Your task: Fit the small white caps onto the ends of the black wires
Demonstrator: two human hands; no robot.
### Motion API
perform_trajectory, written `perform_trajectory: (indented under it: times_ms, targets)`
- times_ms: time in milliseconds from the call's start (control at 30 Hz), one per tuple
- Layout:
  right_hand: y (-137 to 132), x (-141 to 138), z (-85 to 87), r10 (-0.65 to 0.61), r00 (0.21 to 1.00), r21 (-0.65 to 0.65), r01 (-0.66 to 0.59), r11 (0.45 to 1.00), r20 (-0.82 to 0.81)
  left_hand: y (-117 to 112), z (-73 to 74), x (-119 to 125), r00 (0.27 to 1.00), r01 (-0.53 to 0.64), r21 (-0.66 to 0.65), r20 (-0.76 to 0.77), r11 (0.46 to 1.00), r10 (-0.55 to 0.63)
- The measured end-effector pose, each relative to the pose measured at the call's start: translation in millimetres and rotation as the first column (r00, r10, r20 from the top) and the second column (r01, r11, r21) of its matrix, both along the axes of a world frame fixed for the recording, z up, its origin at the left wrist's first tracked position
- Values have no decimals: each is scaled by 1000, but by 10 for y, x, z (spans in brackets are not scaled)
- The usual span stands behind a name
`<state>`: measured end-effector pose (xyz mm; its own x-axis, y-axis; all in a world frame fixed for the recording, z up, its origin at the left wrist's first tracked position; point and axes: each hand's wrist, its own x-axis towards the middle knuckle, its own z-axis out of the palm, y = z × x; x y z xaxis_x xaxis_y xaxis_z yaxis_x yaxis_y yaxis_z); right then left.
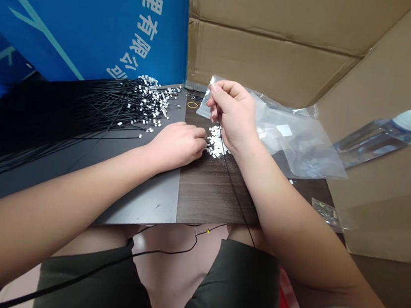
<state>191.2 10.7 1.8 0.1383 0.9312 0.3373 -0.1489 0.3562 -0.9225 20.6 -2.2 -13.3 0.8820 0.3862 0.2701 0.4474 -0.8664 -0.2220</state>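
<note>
Closest in, dark shorts (238,283) below the edge of the counter (208,194), and a single black wire (232,182) trails down over that edge towards the thigh. Follow it up: the right hand (234,115) has it, raised above the wood-grain surface, thumb and fingers pinched together on the wire. Lower and to the left, the left hand (180,146) rests with fingers curled, right beside a pile of white connectors (216,143); whether it grips one, nobody can tell from here! Over on the left, a great mass of black wires (114,105), many tipped in white, fans across the counter. Beyond the right hand, a clear plastic bag (300,140), then a capped bottle (377,142). At the back, a blue panel (89,5) meets cardboard (268,12).
</note>
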Motion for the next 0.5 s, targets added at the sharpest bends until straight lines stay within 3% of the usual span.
perform_trajectory:
  times_ms: [133, 367, 500]
  targets:
    - [-39, -9, 38, -22, 1000, -44, 22, 999, 0, -16, -5, 21, 1000, -18, -45, 1, 999, 18]
    - [-57, -15, 74, -93, 996, -113, 93, 989, -3, 69, -24, -69, 976, -111, -328, 142, 938, 165]
    - [-53, -23, 59, -103, 994, -131, 105, 986, 22, 76, -15, -127, 978, -55, -347, 173, 936, 121]
